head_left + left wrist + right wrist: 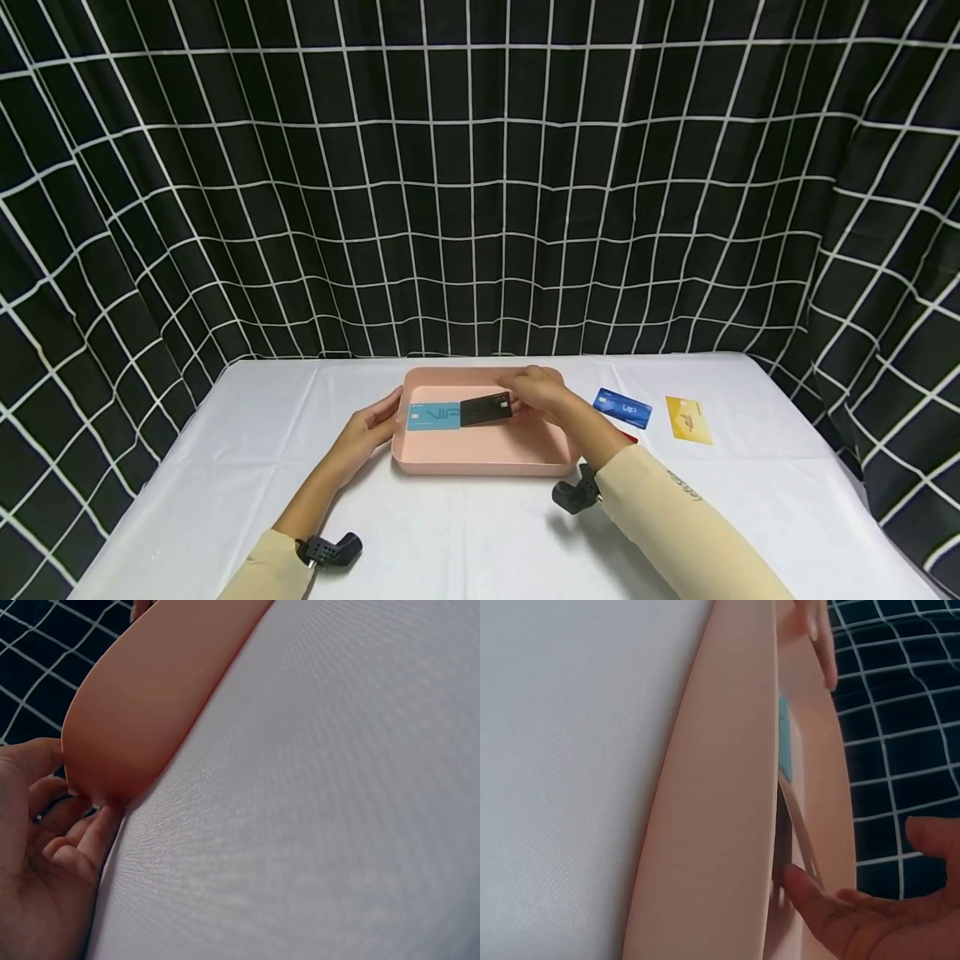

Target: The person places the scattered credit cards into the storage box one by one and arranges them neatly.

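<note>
A light-blue card (433,417) lies in the pink tray (480,468), towards its left end. Beside it is a black card (483,409), whose right end is tilted up off the tray floor. My right hand (536,390) reaches in over the tray and holds that raised end at the fingertips; its upper digit stands apart from the card in the right wrist view. At the tray's left end my left hand (375,419) grips the wall, with curled fingers (101,832) against the outside. The exact right-hand contact is partly hidden.
A blue card (622,408) and a yellow card (688,420) lie on the white tablecloth (465,533), right of the tray. Part of a red card (629,437) shows past the right forearm. A black curtain with white grid lines (480,183) stands behind.
</note>
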### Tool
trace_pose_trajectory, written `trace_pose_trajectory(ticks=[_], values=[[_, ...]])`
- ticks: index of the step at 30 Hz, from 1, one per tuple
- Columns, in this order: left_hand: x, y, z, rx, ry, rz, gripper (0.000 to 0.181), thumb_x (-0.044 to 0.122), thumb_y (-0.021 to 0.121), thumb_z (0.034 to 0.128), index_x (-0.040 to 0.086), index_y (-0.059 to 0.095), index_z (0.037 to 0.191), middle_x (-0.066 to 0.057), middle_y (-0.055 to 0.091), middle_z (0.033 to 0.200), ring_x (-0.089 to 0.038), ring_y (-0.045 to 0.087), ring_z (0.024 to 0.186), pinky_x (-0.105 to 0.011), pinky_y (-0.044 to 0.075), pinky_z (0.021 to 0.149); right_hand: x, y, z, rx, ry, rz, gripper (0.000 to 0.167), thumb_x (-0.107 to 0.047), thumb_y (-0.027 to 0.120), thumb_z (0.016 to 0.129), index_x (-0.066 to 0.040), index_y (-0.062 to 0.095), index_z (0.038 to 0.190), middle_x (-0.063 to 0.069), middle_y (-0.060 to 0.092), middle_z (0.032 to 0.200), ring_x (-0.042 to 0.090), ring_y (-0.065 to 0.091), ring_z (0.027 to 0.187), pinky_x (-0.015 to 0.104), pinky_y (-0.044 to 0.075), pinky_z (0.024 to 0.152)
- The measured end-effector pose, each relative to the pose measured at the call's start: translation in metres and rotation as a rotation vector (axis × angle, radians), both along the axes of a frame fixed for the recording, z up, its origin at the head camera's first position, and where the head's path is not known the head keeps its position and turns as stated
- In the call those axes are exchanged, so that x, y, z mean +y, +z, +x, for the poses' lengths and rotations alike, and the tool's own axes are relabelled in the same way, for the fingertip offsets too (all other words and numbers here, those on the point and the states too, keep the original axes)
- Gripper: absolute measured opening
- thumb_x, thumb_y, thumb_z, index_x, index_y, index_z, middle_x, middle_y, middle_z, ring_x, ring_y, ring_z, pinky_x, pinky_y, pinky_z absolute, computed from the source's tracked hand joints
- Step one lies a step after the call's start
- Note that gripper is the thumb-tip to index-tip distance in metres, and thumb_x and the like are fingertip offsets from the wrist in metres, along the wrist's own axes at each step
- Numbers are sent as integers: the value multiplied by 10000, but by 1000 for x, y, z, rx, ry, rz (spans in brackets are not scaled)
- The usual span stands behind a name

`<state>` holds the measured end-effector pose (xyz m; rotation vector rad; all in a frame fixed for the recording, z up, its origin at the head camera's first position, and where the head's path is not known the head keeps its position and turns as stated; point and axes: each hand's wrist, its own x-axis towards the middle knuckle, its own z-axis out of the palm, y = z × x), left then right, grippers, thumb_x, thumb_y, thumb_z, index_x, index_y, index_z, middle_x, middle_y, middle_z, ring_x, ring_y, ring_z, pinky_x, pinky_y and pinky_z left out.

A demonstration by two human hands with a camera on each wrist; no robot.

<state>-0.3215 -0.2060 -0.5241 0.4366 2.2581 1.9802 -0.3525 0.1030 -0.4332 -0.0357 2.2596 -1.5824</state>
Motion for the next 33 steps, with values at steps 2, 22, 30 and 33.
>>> trace_pose_trajectory(ticks=[2,22,30,33], values=[[0,1,0,-3,-2,-1,596,138,571,1045,48,326,1580,-138,314,1628,-288,324,1489,-347,411,1124,0,3,1,6,20,-2,498,-207,520,1052,128,454,1414,104,495,869,73,524,568,328,636,750],[0,0,0,-8,2,4,597,145,573,1047,48,324,1582,-144,323,1624,-290,342,1482,-330,419,1117,2,9,13,10,48,109,558,-309,508,1054,101,391,1415,309,500,1298,382,578,1131,495,504,1037],[0,1,1,3,12,-4,594,147,576,1045,60,334,1580,-150,337,1616,-288,338,1484,-333,410,1126,6,10,17,11,40,63,544,-313,453,1085,106,401,1428,161,519,1048,236,578,893,437,559,913],[1,0,2,4,9,-5,596,145,576,1044,57,332,1581,-156,334,1617,-298,337,1484,-348,409,1128,9,11,20,20,47,54,582,-340,438,1092,107,375,1460,200,530,1111,258,596,922,456,560,934]])
